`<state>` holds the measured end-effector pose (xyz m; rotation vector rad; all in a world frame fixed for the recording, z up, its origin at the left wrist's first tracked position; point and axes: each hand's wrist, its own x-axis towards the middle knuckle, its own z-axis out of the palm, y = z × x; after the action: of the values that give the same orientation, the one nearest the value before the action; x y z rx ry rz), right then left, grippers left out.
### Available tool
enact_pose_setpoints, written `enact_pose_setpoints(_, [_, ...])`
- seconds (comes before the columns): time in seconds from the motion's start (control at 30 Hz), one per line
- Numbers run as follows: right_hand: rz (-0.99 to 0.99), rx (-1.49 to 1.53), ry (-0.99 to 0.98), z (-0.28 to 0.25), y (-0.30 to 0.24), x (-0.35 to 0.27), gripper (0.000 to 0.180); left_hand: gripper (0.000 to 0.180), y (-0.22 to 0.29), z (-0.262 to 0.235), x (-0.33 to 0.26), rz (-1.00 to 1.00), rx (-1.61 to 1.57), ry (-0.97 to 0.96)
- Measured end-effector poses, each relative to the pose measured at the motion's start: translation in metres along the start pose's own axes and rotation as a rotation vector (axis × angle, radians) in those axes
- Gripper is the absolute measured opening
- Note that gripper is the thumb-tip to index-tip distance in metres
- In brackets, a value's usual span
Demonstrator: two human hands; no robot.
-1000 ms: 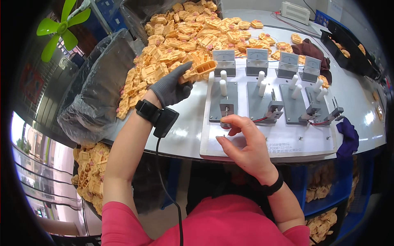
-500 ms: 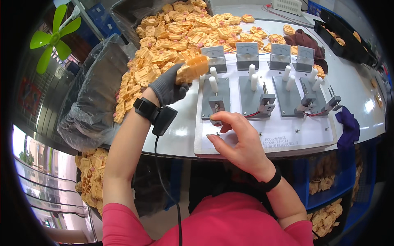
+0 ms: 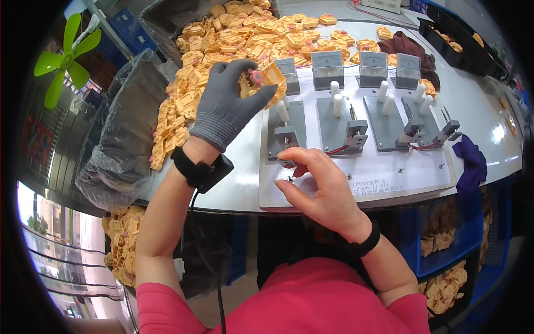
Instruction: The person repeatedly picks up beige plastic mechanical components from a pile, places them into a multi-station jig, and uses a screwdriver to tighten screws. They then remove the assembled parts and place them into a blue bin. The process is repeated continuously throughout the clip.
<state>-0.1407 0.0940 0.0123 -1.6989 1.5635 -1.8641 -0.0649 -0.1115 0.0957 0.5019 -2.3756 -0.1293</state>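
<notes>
My left hand (image 3: 225, 103), in a dark grey glove, grips a yellow plastic housing (image 3: 277, 78) with a pink round part on it. Fingers and thumb close round its sides, above the leftmost test stand (image 3: 300, 131). This stand has a grey base, white upright pegs (image 3: 282, 111) and a small meter (image 3: 287, 69) behind. My bare right hand (image 3: 325, 192) is at the stand's front. Its index and middle fingers curl about the small grey block (image 3: 287, 163) at the end of the clamp, while the thumb stays apart from it.
More grey stands (image 3: 339, 133) with pegs, metal pins and meters share the white board (image 3: 367, 192). Yellow housings (image 3: 222, 44) are heaped behind and left. A purple cloth (image 3: 471, 164) lies right, a brown cloth (image 3: 409, 47) behind. Plastic-lined bin (image 3: 119, 133) and green fan (image 3: 67, 60) are at left.
My left hand has lifted slightly and turned, bringing the housing's pink part into view. The right hand keeps its place at the clamp. The whole view has shifted a little.
</notes>
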Motion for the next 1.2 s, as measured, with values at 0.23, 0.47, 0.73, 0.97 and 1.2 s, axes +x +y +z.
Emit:
enact_pose_setpoints(0.23, [-0.006, 0.002, 0.011, 0.000, 0.001, -0.001, 0.039, 0.041, 0.019, -0.013, -0.012, -0.038, -0.267, -0.196])
enact_pose_setpoints(0.47, [-0.008, -0.010, 0.009, 0.000, 0.001, -0.001, 0.040, 0.036, 0.011, -0.006, -0.014, 0.179, -0.225, -0.313])
enact_pose_setpoints(0.73, [0.013, -0.024, -0.001, 0.002, 0.002, -0.003, 0.043, 0.037, 0.001, -0.006, -0.018, 0.141, -0.257, -0.390])
enact_pose_setpoints(0.97, [0.151, -0.111, 0.239, 0.010, -0.006, -0.006, 0.032, 0.048, 0.003, -0.037, -0.082, -0.202, -0.395, -0.291])
enact_pose_setpoints(1.2, [-0.003, -0.574, -0.172, -0.002, -0.008, -0.007, 0.016, 0.052, 0.019, -0.005, -0.173, -0.472, -0.638, -0.251])
